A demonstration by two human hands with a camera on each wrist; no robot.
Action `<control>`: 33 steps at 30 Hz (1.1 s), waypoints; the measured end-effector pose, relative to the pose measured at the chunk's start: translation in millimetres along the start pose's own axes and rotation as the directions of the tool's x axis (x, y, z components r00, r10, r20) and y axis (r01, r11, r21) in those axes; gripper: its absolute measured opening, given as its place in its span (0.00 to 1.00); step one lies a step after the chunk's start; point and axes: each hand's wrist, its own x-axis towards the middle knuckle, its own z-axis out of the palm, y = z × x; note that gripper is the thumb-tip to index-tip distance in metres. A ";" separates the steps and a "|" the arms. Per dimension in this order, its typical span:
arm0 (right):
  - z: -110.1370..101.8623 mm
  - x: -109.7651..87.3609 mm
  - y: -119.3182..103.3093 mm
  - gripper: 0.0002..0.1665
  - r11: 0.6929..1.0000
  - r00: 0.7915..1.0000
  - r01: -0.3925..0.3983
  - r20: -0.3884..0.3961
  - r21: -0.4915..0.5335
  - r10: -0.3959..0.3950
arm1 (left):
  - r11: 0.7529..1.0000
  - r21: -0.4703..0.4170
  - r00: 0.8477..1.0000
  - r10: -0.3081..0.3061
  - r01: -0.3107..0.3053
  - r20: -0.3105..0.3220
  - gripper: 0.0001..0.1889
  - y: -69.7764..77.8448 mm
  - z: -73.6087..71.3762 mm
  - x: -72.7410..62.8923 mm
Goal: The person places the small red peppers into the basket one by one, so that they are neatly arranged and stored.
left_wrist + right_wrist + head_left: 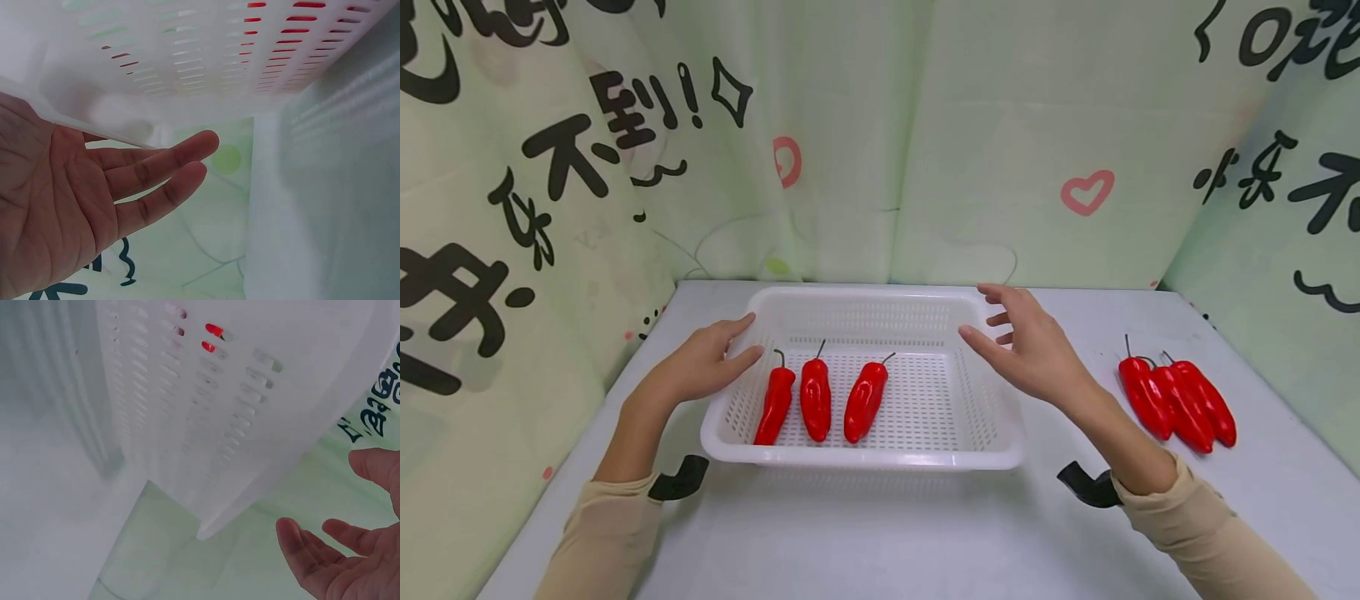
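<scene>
A white perforated plastic basket (880,457) sits on the table with three red chili peppers (816,402) lying in its left half, stems pointing away. My left hand (703,364) is at the basket's left rim, thumb above it and the other fingers extended outside. The left wrist view shows that hand's fingers (159,190) nearly straight under the rim; its thumb is hidden there. By the right rim hovers my right hand (1032,346), fingers spread and loosely bent. The right wrist view shows a gap between the right hand (350,562) and the basket wall (187,412).
Three more red chili peppers (1180,407) lie together on the white table (880,533), right of the basket. A pale green printed curtain (970,167) encloses the back and both sides. Black straps (681,479) are on both wrists.
</scene>
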 end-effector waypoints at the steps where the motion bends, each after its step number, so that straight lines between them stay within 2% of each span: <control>1: -0.5 -0.8 1.7 0.42 1.000 1.000 -0.001 -0.002 -0.010 0.001 | 1.000 0.000 1.000 0.001 -0.001 0.000 0.37 -0.3 0.2 0.1; 7: -4.9 -5.9 13.9 0.43 0.999 1.000 -0.026 -0.016 -0.029 0.025 | 1.000 -0.005 1.000 -0.001 0.001 0.002 0.37 -0.2 0.4 -0.1; 16: -14.2 -14.6 37.5 0.41 0.998 0.995 -0.056 -0.085 -0.027 0.054 | 1.000 -0.005 1.000 -0.004 0.004 0.005 0.37 1.0 -0.6 -0.2; 33: -30.9 -32.1 74.1 0.44 0.984 0.975 -0.174 -0.145 -0.026 0.169 | 1.000 -0.021 1.000 -0.010 0.010 0.009 0.37 0.2 -1.3 -1.0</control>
